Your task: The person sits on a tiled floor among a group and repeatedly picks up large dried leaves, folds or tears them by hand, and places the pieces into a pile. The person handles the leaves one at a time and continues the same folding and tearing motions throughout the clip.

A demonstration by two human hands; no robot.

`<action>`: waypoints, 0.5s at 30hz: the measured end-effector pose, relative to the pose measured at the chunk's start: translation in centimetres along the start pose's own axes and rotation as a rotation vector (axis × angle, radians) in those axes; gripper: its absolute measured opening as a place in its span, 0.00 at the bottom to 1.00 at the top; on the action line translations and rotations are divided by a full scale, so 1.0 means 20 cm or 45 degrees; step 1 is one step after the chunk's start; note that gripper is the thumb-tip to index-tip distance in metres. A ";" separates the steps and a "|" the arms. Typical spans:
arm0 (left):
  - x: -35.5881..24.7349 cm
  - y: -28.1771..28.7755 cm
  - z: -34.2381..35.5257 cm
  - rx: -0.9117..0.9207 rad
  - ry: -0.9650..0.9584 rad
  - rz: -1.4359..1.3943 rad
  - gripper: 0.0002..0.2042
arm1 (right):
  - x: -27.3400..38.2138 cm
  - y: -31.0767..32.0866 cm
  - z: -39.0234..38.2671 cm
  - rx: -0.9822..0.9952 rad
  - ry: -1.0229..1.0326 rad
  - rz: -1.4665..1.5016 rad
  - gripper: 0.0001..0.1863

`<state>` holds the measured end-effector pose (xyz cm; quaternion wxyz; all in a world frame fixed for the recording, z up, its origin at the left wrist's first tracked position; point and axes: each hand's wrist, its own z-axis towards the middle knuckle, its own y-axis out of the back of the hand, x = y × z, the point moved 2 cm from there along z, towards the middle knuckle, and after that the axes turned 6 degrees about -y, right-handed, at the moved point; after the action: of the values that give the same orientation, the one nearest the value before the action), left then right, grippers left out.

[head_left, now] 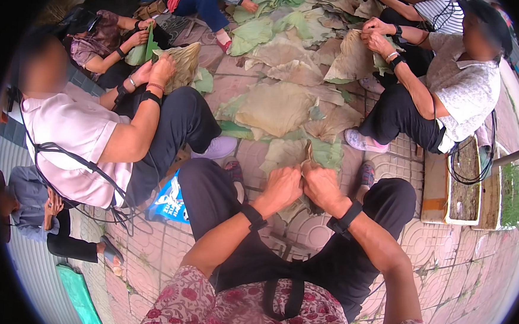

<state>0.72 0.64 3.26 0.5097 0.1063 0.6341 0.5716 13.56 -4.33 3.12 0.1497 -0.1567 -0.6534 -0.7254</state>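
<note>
My left hand [283,186] and my right hand [324,188] are close together between my knees, knuckles up. Both are closed on the edge of a large dry lotus leaf [308,153], pinched between thumbs and fingers. A folded part of it rises above my knuckles; my hands hide much of the rest. Just beyond lie more wide, pale green and tan leaves [274,109], overlapping on the paving. A black band is on each of my wrists.
Leaves spread far up the pink paving [217,82]. People sit close on both sides, handling leaves; one person's leaf [185,65] is at the left, another's [350,55] at the right. A blue bag [171,201] lies by my left knee. Planter boxes [465,186] stand at right.
</note>
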 end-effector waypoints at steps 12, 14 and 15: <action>0.02 0.03 0.00 -0.051 -0.133 -0.047 0.04 | -0.10 0.06 -0.01 0.079 -0.141 0.477 0.12; 0.00 0.05 0.02 -0.025 -0.127 -0.053 0.05 | -0.13 0.08 -0.02 0.080 -0.201 0.551 0.12; -0.02 0.05 0.03 0.003 -0.086 -0.028 0.05 | -0.10 0.12 -0.03 0.081 -0.198 0.499 0.12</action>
<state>0.85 1.06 4.32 0.5369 0.1194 0.6184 0.5613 16.36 -5.15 4.31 0.2417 -0.3315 -0.6425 -0.6472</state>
